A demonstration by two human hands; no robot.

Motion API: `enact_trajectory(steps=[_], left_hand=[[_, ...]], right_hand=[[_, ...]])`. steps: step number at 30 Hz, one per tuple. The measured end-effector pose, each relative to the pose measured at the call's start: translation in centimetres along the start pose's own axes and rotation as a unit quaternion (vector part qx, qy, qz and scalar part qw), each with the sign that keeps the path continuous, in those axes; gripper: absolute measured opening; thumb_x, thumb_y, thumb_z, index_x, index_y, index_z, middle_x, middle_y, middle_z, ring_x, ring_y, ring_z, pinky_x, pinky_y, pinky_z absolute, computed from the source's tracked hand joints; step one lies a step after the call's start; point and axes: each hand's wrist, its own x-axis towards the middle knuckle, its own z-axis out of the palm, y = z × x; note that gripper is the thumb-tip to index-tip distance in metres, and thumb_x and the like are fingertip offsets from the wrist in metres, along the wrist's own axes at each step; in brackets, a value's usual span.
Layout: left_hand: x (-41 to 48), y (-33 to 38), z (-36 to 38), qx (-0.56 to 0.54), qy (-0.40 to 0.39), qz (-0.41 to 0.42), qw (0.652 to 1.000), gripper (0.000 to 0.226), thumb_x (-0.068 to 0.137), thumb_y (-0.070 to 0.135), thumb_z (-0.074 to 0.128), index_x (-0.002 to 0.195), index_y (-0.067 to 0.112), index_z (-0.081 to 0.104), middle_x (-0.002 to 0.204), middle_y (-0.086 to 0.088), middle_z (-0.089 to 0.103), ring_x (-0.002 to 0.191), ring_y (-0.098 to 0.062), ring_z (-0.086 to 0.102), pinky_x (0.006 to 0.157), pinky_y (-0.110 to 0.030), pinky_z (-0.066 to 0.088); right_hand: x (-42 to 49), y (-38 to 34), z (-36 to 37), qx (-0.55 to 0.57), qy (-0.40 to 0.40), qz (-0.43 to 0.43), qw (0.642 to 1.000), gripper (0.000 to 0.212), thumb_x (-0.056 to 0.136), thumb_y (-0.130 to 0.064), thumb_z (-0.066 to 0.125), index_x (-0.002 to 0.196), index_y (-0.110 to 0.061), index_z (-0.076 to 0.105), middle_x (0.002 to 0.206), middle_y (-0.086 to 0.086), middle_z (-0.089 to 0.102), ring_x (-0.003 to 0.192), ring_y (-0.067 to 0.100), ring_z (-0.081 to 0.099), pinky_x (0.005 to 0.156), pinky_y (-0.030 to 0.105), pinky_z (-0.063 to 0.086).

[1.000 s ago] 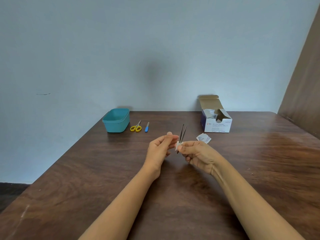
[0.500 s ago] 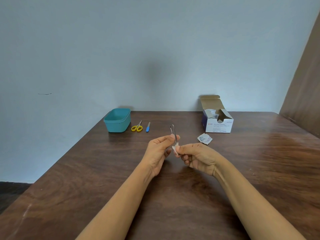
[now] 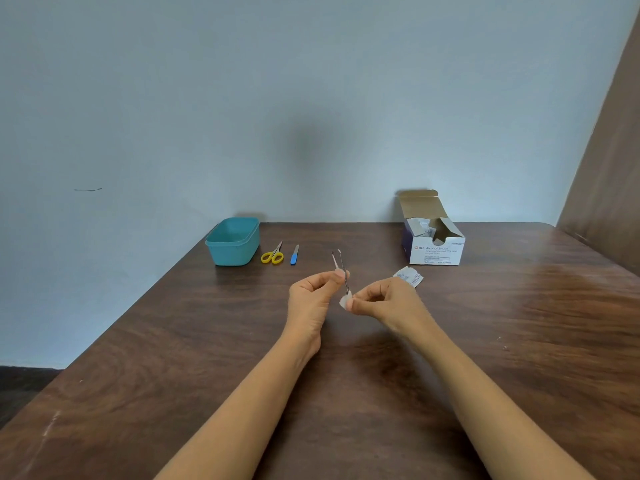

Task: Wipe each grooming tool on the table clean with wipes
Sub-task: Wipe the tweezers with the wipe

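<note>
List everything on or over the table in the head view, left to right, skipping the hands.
Teal tub → yellow scissors → blue nail file → tweezers → alcohol swab box

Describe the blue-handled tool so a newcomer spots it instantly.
Find the teal tub at the far left corner of the table. Right of it lie yellow-handled scissors, then the blue-handled tool. It is a slim straight stick with no finger loops, lying untouched.
</note>
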Motion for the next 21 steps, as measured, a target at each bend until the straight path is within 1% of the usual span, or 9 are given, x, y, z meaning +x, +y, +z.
enact_trajectory(steps=[2, 4, 6, 9, 11, 13, 16, 18, 21], left_hand=[[0.1, -0.3, 0.1, 0.001, 0.022, 0.020, 1.000, 0.008, 0.082, 0.017, 0.072, 0.088, 0.013, 0.075, 0.089, 0.000, 0.074, 0.084, 0.000, 0.062, 0.077, -0.012, 0.046], [0.2, -0.7, 0.2, 0.002, 0.044, 0.036, 0.998, 0.010, 0.082, 0.016, 0.074, 0.090, 0.010, 0.075, 0.088, -0.002, 0.074, 0.078, 0.003, 0.063, 0.063, 0.000, 0.042], [0.2, -0.9, 0.4, 0.007, 0.063, 0.044, 0.997, 0.010, 0.082, 0.015, 0.074, 0.090, 0.010, 0.075, 0.085, -0.001, 0.073, 0.070, 0.009, 0.062, 0.057, 0.002, 0.040], [0.3, -0.9, 0.3, 0.029, 0.075, 0.054, 0.995, 0.010, 0.083, 0.019, 0.073, 0.090, 0.013, 0.075, 0.083, 0.003, 0.073, 0.066, 0.016, 0.060, 0.055, 0.003, 0.039], [0.3, -0.8, 0.2, 0.042, 0.068, 0.055, 0.995, 0.010, 0.082, 0.022, 0.074, 0.089, 0.016, 0.076, 0.083, 0.005, 0.073, 0.069, 0.015, 0.061, 0.055, 0.003, 0.039], [0.3, -0.8, 0.2, 0.054, 0.054, 0.054, 0.996, 0.010, 0.082, 0.024, 0.073, 0.087, 0.016, 0.077, 0.083, 0.004, 0.075, 0.073, 0.011, 0.063, 0.058, 0.002, 0.040], [0.1, -0.8, 0.2, 0.069, 0.029, 0.046, 0.996, 0.009, 0.082, 0.024, 0.073, 0.082, 0.016, 0.078, 0.083, 0.002, 0.076, 0.085, 0.002, 0.067, 0.070, -0.008, 0.043], [0.1, -0.7, 0.3, 0.078, 0.019, 0.043, 0.996, 0.010, 0.082, 0.025, 0.073, 0.083, 0.016, 0.078, 0.084, 0.003, 0.076, 0.092, -0.005, 0.068, 0.076, -0.015, 0.042], [-0.1, -0.4, 0.2, 0.073, 0.007, 0.039, 0.997, 0.014, 0.082, 0.029, 0.073, 0.086, 0.017, 0.078, 0.088, 0.004, 0.076, 0.095, -0.004, 0.066, 0.079, -0.018, 0.042]], right_hand=[[0.1, 0.0, 0.5, -0.066, 0.046, -0.028, 0.996, 0.016, 0.075, -0.036, 0.078, 0.066, -0.024, 0.073, 0.054, -0.012, 0.062, 0.053, -0.002, 0.052, 0.054, 0.012, 0.040], [0.1, 0.0, 1.1, -0.132, 0.084, -0.049, 0.986, 0.017, 0.077, -0.039, 0.074, 0.069, -0.025, 0.073, 0.058, -0.012, 0.064, 0.058, 0.002, 0.057, 0.059, 0.019, 0.045], [-0.1, -0.2, 1.7, -0.204, 0.117, -0.062, 0.970, 0.019, 0.081, -0.040, 0.068, 0.075, -0.023, 0.074, 0.071, -0.007, 0.070, 0.070, 0.011, 0.062, 0.067, 0.029, 0.051], [-0.3, -0.4, 2.4, -0.244, 0.155, -0.083, 0.954, 0.022, 0.085, -0.038, 0.063, 0.080, -0.020, 0.075, 0.078, -0.003, 0.071, 0.076, 0.017, 0.063, 0.070, 0.032, 0.050], [-0.3, -0.4, 2.6, -0.187, 0.170, -0.083, 0.964, 0.019, 0.083, -0.036, 0.065, 0.078, -0.021, 0.075, 0.076, -0.006, 0.071, 0.074, 0.012, 0.063, 0.070, 0.030, 0.049], [-0.2, -0.2, 2.5, -0.099, 0.166, -0.065, 0.979, 0.016, 0.081, -0.034, 0.069, 0.075, -0.020, 0.075, 0.071, -0.008, 0.070, 0.069, 0.005, 0.062, 0.065, 0.022, 0.047], [0.0, -0.1, 2.1, -0.007, 0.150, -0.048, 0.987, 0.017, 0.079, -0.030, 0.074, 0.069, -0.017, 0.076, 0.061, -0.005, 0.068, 0.058, 0.003, 0.059, 0.056, 0.016, 0.043], [0.0, 0.0, 1.8, 0.038, 0.135, -0.040, 0.989, 0.016, 0.079, -0.026, 0.075, 0.069, -0.014, 0.075, 0.060, -0.003, 0.068, 0.057, 0.002, 0.059, 0.056, 0.014, 0.044], [0.0, -0.2, 1.6, 0.102, 0.118, -0.023, 0.987, 0.013, 0.080, -0.021, 0.075, 0.073, -0.011, 0.076, 0.066, 0.002, 0.070, 0.061, 0.001, 0.060, 0.060, 0.011, 0.045]])
